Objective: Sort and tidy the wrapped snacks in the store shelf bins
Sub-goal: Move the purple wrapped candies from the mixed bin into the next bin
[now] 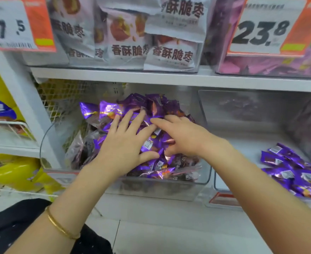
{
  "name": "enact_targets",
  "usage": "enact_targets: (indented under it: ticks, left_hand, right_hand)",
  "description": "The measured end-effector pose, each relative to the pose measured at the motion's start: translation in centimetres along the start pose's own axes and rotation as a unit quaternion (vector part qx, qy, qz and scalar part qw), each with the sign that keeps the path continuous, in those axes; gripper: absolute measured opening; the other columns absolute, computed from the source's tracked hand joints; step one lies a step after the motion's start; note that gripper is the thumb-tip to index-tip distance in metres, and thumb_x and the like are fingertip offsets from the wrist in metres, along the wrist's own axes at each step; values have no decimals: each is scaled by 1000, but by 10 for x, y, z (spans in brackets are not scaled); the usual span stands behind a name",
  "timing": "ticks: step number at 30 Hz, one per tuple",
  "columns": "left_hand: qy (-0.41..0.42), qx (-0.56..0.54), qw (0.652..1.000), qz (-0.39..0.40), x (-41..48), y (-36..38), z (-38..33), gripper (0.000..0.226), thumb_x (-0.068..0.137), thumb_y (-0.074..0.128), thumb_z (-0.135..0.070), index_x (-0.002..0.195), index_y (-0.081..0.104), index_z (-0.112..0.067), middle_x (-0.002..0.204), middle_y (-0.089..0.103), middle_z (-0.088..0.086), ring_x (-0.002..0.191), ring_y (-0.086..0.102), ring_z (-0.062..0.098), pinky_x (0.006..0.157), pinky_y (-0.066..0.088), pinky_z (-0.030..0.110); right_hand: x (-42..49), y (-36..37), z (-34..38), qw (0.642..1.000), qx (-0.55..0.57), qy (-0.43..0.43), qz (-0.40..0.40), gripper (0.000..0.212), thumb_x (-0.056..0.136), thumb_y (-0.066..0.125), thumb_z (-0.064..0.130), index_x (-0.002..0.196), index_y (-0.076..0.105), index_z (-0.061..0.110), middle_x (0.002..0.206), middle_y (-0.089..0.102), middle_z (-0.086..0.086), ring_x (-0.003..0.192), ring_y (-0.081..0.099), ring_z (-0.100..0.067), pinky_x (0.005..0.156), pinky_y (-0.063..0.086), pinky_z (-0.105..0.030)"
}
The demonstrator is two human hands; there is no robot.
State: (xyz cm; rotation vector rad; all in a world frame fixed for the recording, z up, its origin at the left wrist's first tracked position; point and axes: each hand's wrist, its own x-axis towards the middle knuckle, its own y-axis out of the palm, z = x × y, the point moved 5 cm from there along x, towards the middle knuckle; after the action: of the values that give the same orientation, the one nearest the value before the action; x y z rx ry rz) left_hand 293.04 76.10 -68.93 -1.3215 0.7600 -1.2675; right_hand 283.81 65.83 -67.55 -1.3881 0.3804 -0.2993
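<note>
A clear plastic bin (162,189) on the lower shelf holds a heap of purple wrapped snacks (151,105). My left hand (127,143) lies flat on the heap with fingers spread and straight. My right hand (180,136) reaches in from the right, forefinger stretched across the wrappers, its other fingers tucked down among them; whether they grip a packet is hidden. A second clear bin (242,191) to the right holds a smaller pile of the same purple snacks (294,173).
The upper shelf (151,77) carries bins of white and pink date-snack bags (129,37) and price tags reading 17.5 (8,28) and 23.8 (261,33). Yellow bags (13,173) sit in wire racks at the left. White floor tiles lie below.
</note>
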Motion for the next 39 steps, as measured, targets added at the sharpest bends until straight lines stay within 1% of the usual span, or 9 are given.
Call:
enact_targets:
  ticks: [9,14,17,21,24,27,32,36,39]
  left_hand:
    - [16,-59,998,-15,23,-11,20,66,77,61,-49,135,49,-19,139,47,14,123,46,38,103,31,56]
    - [16,-129,991,32,6,-10,17,98,61,33,-78,146,26,-30,156,18,6,143,17,29,116,9,46]
    - [20,-106,993,45,3,-5,11,100,64,59,-70,147,25,-26,156,17,9,142,17,31,116,12,45]
    - [27,-107,993,-40,5,-16,3,76,65,77,-46,129,52,-14,138,47,14,127,40,38,103,37,51]
    - [63,-80,990,-95,5,-29,-19,55,70,50,-61,102,67,-19,103,62,-1,95,54,27,76,43,37]
    - [87,-23,993,-75,11,-22,-38,64,67,31,-70,87,71,-24,76,60,-7,76,54,21,63,38,31]
    - [94,7,994,-50,25,-16,-41,65,63,34,-77,81,70,-27,64,61,-7,68,53,21,63,27,29]
    - [97,-30,994,30,25,-17,-43,54,72,53,-70,106,58,-28,93,63,-6,97,46,23,75,22,33]
    - [57,-94,994,27,25,-22,-35,36,78,58,-55,102,54,-28,76,51,-11,99,41,19,86,29,33]
  right_hand:
    - [-5,-17,-11,996,45,-21,-72,88,74,75,26,145,25,30,139,40,-4,124,44,-28,101,40,-40]
    - [-20,-25,-10,996,74,-23,-51,87,70,78,19,143,30,24,136,44,0,123,43,-16,97,37,-24]
    - [-21,-25,-9,997,59,-8,-54,70,70,78,24,130,43,18,123,47,-3,113,48,-20,91,39,-28]
    - [-20,-20,-6,998,-28,24,-50,56,73,74,35,118,49,13,114,49,-8,109,49,-29,90,45,-40]
    - [-19,-19,-2,997,-53,20,-43,60,71,75,35,119,47,13,112,46,-8,107,50,-30,87,48,-41]
    - [-21,-29,-5,996,-42,27,-79,56,72,75,28,118,47,12,111,42,-8,98,56,-32,80,49,-39]
    - [-31,-41,-20,983,94,0,-158,46,70,72,8,109,50,18,89,38,6,81,51,-18,77,43,-32]
    - [-40,-39,-26,968,145,-16,-202,42,67,65,-4,93,45,23,81,37,14,68,40,-11,61,31,-21]
    - [-44,-38,-29,962,173,-32,-209,43,66,73,1,91,47,25,81,48,12,75,46,-13,70,39,-26]
